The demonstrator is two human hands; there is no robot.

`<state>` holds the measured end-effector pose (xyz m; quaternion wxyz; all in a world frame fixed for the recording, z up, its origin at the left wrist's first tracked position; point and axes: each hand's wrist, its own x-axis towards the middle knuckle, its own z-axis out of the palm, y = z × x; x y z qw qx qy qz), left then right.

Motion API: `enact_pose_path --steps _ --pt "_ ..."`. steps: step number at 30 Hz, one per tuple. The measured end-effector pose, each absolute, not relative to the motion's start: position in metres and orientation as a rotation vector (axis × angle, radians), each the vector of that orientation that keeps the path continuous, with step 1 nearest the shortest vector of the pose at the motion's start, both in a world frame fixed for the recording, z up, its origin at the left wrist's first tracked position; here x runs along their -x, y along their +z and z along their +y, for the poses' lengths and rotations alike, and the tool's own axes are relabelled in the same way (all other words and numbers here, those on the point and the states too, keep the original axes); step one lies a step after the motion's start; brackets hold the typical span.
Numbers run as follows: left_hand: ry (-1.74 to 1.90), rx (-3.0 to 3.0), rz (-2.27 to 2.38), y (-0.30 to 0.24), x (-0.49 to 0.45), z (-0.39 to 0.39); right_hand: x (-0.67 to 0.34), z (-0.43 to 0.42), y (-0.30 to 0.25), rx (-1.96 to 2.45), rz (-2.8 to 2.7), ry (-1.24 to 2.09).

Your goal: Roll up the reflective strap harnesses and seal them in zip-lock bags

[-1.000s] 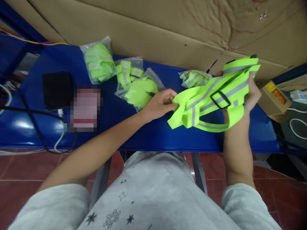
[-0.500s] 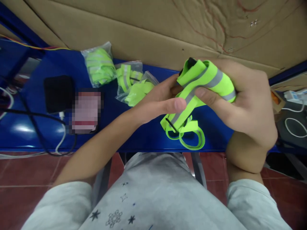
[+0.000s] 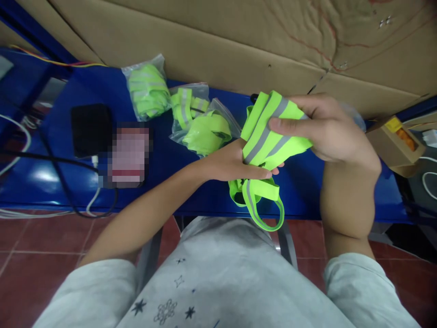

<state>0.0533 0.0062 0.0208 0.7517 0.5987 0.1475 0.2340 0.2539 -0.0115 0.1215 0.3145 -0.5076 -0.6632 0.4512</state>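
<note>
Both hands hold a neon yellow-green reflective strap (image 3: 259, 134) with grey stripes, folded in layers above the blue table. My right hand (image 3: 332, 130) is closed around its right end, the thumb pressed on the top layers. Lower down, my left hand (image 3: 232, 164) grips the bundle from the left, its thumb across the front and fingertips showing at the right. Below that thumb a loose loop (image 3: 282, 212) of the strap hangs over the table's front edge. A black piece (image 3: 254, 98) shows at the bundle's upper left.
Clear bags with similar straps (image 3: 148, 91) (image 3: 205, 132) lie at the back. To the left are a black box (image 3: 91, 130), a blurred-out phone-like object (image 3: 128, 155) and cables (image 3: 51, 157). An open cardboard box (image 3: 392, 146) stands right. Cardboard (image 3: 211, 50) backs the blue table (image 3: 300, 191).
The bundle has been turned and flattened between my hands. My left hand has moved lower on it, and the loop now hangs lower. The view has shifted slightly.
</note>
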Motion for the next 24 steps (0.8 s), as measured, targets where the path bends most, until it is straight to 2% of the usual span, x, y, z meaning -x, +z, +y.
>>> enact_pose_path --steps 7,15,20,24 --pt "0.395 -1.425 0.270 0.025 -0.046 0.013 -0.257 0.001 0.117 1.326 -1.523 1.408" --pt "0.436 -1.344 0.198 0.025 -0.040 0.012 -0.257 0.008 0.111 1.309 -1.421 1.658" --pt "0.523 -1.331 0.284 0.024 -0.040 0.013 -0.248 0.013 0.093 1.312 -1.533 1.374" --pt "0.546 -1.250 0.326 0.022 -0.042 0.014 -0.249 0.013 0.091 1.371 -1.763 0.965"
